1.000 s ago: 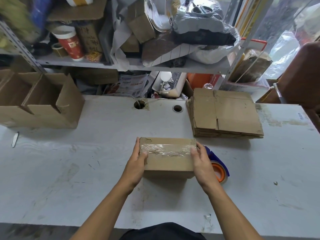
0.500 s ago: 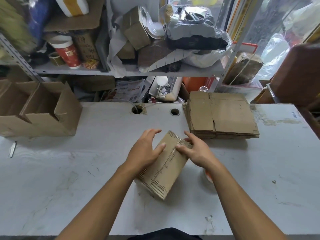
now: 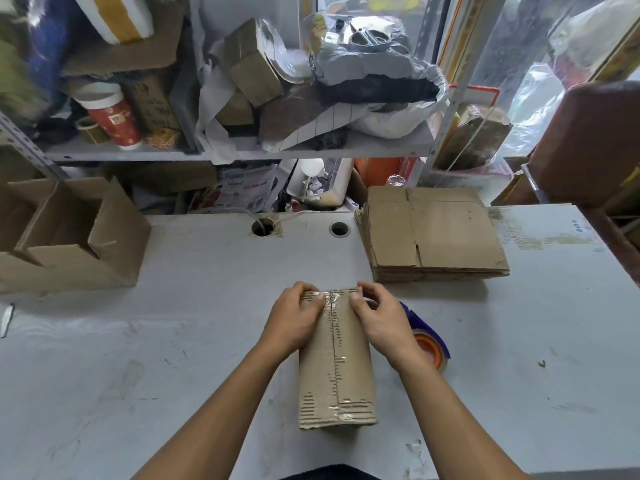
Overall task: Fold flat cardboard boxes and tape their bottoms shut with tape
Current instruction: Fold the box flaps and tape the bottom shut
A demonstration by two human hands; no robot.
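Both hands, left (image 3: 292, 318) and right (image 3: 382, 320), grip the far end of the taped box (image 3: 336, 368) on the bench (image 3: 173, 358).

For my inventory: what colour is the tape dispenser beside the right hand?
The tape dispenser is blue-purple with an orange core, seen in the head view.

Single head-worn wide-angle view, looking forward and down, close over the scuffed white counter (image 3: 173, 341); cluttered metal shelf (image 3: 138, 154) behind.

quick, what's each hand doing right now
Left hand: fingers curled round the far end of the taped box, gripping it.
Right hand: gripping the same end, thumb on the seam.
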